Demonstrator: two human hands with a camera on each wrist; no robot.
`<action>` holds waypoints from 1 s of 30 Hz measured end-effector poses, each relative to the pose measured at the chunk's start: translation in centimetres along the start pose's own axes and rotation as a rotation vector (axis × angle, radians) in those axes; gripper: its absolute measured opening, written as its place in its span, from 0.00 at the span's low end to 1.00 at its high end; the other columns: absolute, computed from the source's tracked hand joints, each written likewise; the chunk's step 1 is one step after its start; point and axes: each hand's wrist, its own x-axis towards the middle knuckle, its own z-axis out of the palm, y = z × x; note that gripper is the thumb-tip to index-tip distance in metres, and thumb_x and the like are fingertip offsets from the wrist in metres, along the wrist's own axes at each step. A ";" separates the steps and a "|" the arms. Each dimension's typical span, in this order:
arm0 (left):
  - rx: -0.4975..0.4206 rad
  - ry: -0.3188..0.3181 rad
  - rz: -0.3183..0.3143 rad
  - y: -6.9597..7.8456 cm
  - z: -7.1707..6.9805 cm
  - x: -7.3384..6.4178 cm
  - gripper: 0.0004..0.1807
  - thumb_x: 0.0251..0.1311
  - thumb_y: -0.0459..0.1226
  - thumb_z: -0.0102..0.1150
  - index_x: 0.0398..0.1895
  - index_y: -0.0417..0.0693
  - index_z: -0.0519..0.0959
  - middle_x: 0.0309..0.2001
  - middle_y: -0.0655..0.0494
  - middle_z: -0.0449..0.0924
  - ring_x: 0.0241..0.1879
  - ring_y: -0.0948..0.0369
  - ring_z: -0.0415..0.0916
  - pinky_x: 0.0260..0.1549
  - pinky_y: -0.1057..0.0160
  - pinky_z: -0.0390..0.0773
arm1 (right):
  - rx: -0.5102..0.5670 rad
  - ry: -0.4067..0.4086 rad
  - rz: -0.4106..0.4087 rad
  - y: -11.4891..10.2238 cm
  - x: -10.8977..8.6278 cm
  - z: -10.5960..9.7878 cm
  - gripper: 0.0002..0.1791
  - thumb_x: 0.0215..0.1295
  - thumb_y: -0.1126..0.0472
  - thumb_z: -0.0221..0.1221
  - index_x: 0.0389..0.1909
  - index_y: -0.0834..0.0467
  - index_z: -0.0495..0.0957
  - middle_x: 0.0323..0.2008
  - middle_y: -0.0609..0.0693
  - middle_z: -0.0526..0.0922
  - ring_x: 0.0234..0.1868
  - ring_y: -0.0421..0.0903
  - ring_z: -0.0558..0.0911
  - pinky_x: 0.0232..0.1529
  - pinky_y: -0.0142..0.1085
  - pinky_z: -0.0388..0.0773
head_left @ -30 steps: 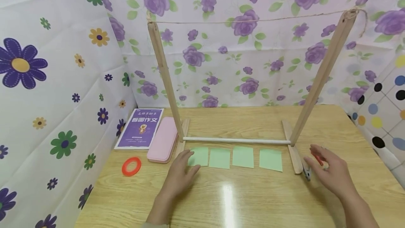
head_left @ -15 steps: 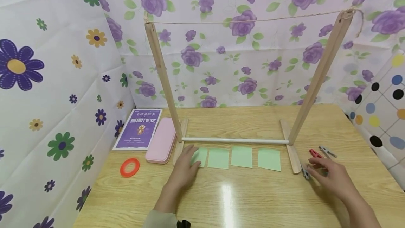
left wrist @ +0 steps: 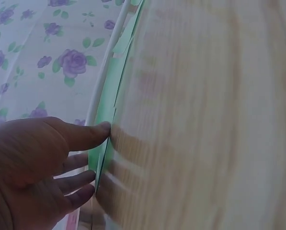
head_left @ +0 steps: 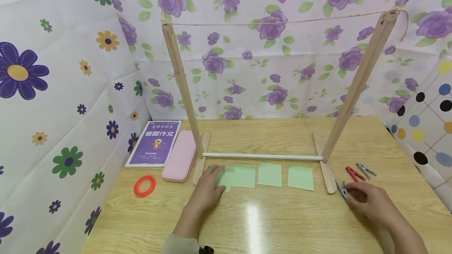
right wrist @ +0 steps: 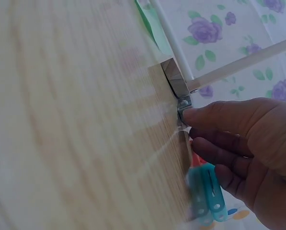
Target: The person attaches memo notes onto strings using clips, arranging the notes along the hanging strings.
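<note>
In the head view, several pale green sticky notes lie in a row in front of a wooden frame. My left hand (head_left: 208, 188) holds the leftmost sticky note (head_left: 225, 179) between thumb and fingers, covering part of it; this note is tilted and overlaps its neighbour (head_left: 244, 176). The left wrist view shows the thumb (left wrist: 102, 130) at one edge of the note and the fingers at another. On the right, my right hand (head_left: 367, 199) pinches a grey clothespin (head_left: 343, 192) beside the frame's right foot (head_left: 329, 179). Behind that hand lie a red clothespin (head_left: 354, 173) and another greyish one (head_left: 366, 170).
The frame's two posts (head_left: 181, 85) carry a string (head_left: 268, 23) across the top and a white rod (head_left: 263, 156) near the table. At left lie a purple book (head_left: 155, 144), a pink case (head_left: 181, 156) and a red ring (head_left: 144, 186). Flowered cloth hangs behind.
My left hand has closed in on the leftmost note, which has turned and shifted towards its neighbour. My right hand has moved from the red clothespin to the grey one and pinches it.
</note>
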 end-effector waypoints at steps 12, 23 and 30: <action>-0.023 -0.042 -0.040 0.0 -0.6 -0.7 0.41 0.57 0.37 0.74 0.73 0.42 0.66 0.64 0.43 0.71 0.62 0.46 0.70 0.65 0.45 0.73 | -0.008 -0.053 0.100 -0.5 0.4 0.3 0.23 0.57 0.51 0.75 0.46 0.61 0.82 0.33 0.46 0.82 0.30 0.36 0.77 0.28 0.30 0.78; -0.067 -0.011 -0.049 -0.1 -1.0 -1.5 0.40 0.55 0.31 0.74 0.72 0.41 0.68 0.55 0.49 0.78 0.42 0.59 0.73 0.45 0.57 0.81 | -0.078 -0.028 0.135 -0.2 0.5 0.0 0.25 0.59 0.53 0.74 0.47 0.68 0.80 0.30 0.46 0.80 0.30 0.40 0.78 0.27 0.32 0.78; 0.000 0.056 -0.028 -0.6 -1.3 -1.6 0.20 0.54 0.29 0.73 0.52 0.36 0.83 0.38 0.49 0.87 0.34 0.58 0.82 0.36 0.58 0.86 | -0.110 -0.034 0.125 0.0 1.2 -0.1 0.17 0.60 0.59 0.71 0.41 0.69 0.84 0.28 0.47 0.82 0.29 0.45 0.81 0.30 0.42 0.81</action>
